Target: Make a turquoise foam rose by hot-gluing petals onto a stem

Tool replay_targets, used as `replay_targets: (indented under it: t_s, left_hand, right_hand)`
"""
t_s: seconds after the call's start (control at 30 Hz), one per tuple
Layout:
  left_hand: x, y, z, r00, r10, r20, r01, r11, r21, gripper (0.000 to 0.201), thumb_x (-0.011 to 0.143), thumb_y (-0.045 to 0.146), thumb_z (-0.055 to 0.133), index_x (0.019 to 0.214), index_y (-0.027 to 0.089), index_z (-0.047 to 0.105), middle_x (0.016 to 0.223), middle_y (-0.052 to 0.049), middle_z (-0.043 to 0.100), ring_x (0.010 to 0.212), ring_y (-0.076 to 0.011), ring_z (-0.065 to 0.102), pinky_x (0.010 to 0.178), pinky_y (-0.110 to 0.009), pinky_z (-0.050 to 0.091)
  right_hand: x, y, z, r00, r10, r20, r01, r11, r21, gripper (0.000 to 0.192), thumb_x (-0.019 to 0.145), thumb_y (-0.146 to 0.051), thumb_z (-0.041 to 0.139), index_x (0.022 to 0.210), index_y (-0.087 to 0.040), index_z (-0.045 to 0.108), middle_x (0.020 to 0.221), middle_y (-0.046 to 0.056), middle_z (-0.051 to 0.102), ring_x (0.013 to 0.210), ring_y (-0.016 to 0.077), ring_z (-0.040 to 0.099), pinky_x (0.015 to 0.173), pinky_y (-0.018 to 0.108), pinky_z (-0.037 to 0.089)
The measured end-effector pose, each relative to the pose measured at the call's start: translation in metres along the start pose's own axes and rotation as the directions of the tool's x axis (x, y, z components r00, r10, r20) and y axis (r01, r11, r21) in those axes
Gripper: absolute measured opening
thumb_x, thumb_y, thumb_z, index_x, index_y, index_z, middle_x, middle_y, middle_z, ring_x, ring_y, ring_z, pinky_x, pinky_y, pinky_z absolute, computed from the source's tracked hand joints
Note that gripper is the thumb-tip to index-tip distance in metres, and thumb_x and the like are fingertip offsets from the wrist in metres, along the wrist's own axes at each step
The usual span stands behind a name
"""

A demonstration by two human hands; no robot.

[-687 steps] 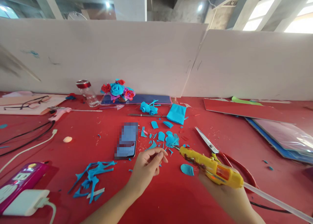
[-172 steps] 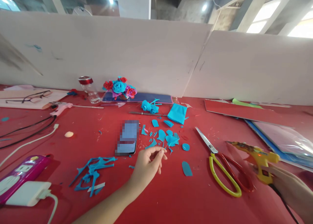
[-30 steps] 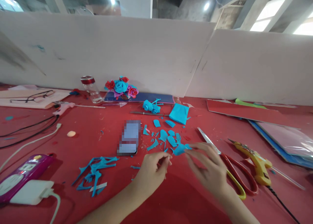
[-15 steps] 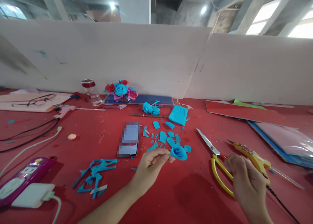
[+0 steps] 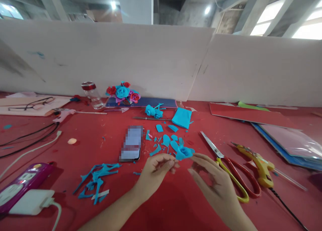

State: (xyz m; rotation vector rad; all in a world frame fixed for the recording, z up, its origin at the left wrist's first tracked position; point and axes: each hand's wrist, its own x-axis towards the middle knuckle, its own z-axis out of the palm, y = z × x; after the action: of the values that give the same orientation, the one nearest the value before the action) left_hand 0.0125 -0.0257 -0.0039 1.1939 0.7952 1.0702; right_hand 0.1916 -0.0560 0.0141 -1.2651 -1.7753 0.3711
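My left hand [image 5: 156,172] pinches the thin stem of a small blue paper rose [image 5: 184,152] and holds it just above the red table [image 5: 176,204]. My right hand [image 5: 213,182] hovers beside the rose with fingers spread, fingertips close to the petals, holding nothing. Loose blue petals [image 5: 166,140] lie just beyond the rose. The yellow glue gun [image 5: 256,158] and the red-and-yellow scissors [image 5: 231,169] rest on the table to the right of my right hand.
A phone [image 5: 132,143] lies left of the petals. Blue paper scraps [image 5: 97,180], a power strip [image 5: 22,182] with a white charger [image 5: 29,202], and cables sit at left. A flower bunch [image 5: 122,92], a jar [image 5: 91,95] and paper sheets [image 5: 254,115] line the white partition.
My right hand has come back left from beside the scissors and glue gun to the rose. The left hand keeps holding the rose in about the same place.
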Motion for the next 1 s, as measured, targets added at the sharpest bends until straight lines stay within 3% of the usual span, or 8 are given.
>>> replay_targets:
  t_s: [0.1, 0.2, 0.43, 0.67, 0.77, 0.87, 1.0]
  left_hand:
    - [0.003, -0.003, 0.0, 0.999, -0.039, -0.016, 0.038, 0.999, -0.027, 0.024, 0.076, 0.039, 0.064, 0.074, 0.014, 0.065, 0.072, -0.002, 0.064, 0.06, -0.0109, 0.055, 0.061, -0.024, 0.048]
    - [0.004, -0.005, 0.0, 0.996, -0.082, -0.026, 0.081, 0.996, -0.039, 0.028, 0.075, 0.042, 0.065, 0.072, 0.014, 0.064, 0.072, -0.002, 0.062, 0.06, -0.0107, 0.053, 0.057, -0.023, 0.047]
    - [0.002, -0.005, 0.001, 0.995, -0.093, -0.026, 0.092, 0.995, -0.028, 0.027, 0.078, 0.04, 0.061, 0.073, 0.014, 0.064, 0.054, 0.005, 0.047, 0.048, -0.0062, 0.037, 0.046, -0.019, 0.03]
    - [0.002, -0.003, -0.002, 0.995, -0.056, -0.077, 0.057, 0.998, 0.003, 0.019, 0.082, 0.033, 0.058, 0.08, 0.016, 0.067, 0.069, 0.0, 0.062, 0.052, -0.0072, 0.041, 0.051, -0.02, 0.035]
    - [0.001, -0.003, -0.003, 0.997, 0.005, -0.081, -0.003, 1.0, 0.029, 0.017, 0.083, 0.03, 0.058, 0.079, 0.017, 0.068, 0.074, -0.002, 0.067, 0.061, -0.0094, 0.05, 0.061, -0.021, 0.042]
    - [0.001, -0.002, -0.004, 0.997, 0.006, -0.077, -0.005, 1.0, 0.02, 0.015, 0.082, 0.029, 0.059, 0.08, 0.017, 0.068, 0.08, -0.003, 0.071, 0.071, -0.0123, 0.058, 0.071, -0.024, 0.045]
    - [0.003, 0.002, -0.004, 0.995, -0.019, -0.101, 0.024, 0.999, 0.047, 0.016, 0.082, 0.031, 0.058, 0.082, 0.017, 0.066, 0.078, -0.003, 0.07, 0.065, -0.0113, 0.055, 0.065, -0.023, 0.044]
  right_hand:
    - [0.011, -0.01, 0.013, 0.995, 0.097, 0.002, -0.097, 0.99, 0.104, 0.02, 0.08, -0.032, 0.06, 0.093, -0.018, 0.065, 0.071, 0.003, 0.062, 0.058, 0.0136, 0.056, 0.056, 0.026, 0.05]
    - [0.018, -0.012, 0.02, 0.985, 0.161, -0.06, -0.155, 0.983, 0.1, 0.02, 0.076, -0.037, 0.063, 0.079, -0.018, 0.064, 0.058, -0.001, 0.054, 0.053, 0.0127, 0.049, 0.05, 0.025, 0.045]
    - [0.021, -0.008, 0.027, 0.978, 0.152, -0.142, -0.15, 0.988, 0.03, 0.019, 0.077, -0.035, 0.06, 0.071, -0.018, 0.061, 0.057, -0.002, 0.05, 0.052, 0.0113, 0.045, 0.047, 0.023, 0.038]
    - [0.02, -0.003, 0.024, 0.977, 0.137, -0.165, -0.133, 0.99, 0.039, 0.015, 0.08, -0.033, 0.06, 0.073, -0.02, 0.061, 0.063, -0.001, 0.056, 0.054, 0.0117, 0.047, 0.05, 0.024, 0.041]
    - [0.019, 0.01, 0.016, 0.978, 0.075, -0.192, -0.09, 0.994, -0.069, 0.014, 0.082, -0.032, 0.058, 0.076, -0.02, 0.063, 0.073, 0.002, 0.06, 0.058, 0.0126, 0.051, 0.054, 0.025, 0.043]
    - [0.023, 0.034, 0.002, 0.991, -0.005, -0.135, -0.028, 0.97, -0.24, 0.017, 0.083, -0.031, 0.053, 0.081, -0.02, 0.066, 0.081, 0.005, 0.064, 0.063, 0.0147, 0.056, 0.058, 0.026, 0.044]
    - [0.041, 0.062, -0.013, 0.999, 0.054, 0.003, -0.048, 0.915, -0.4, 0.028, 0.089, -0.031, 0.042, 0.078, -0.017, 0.063, 0.059, 0.001, 0.06, 0.048, 0.0136, 0.053, 0.049, 0.024, 0.04]
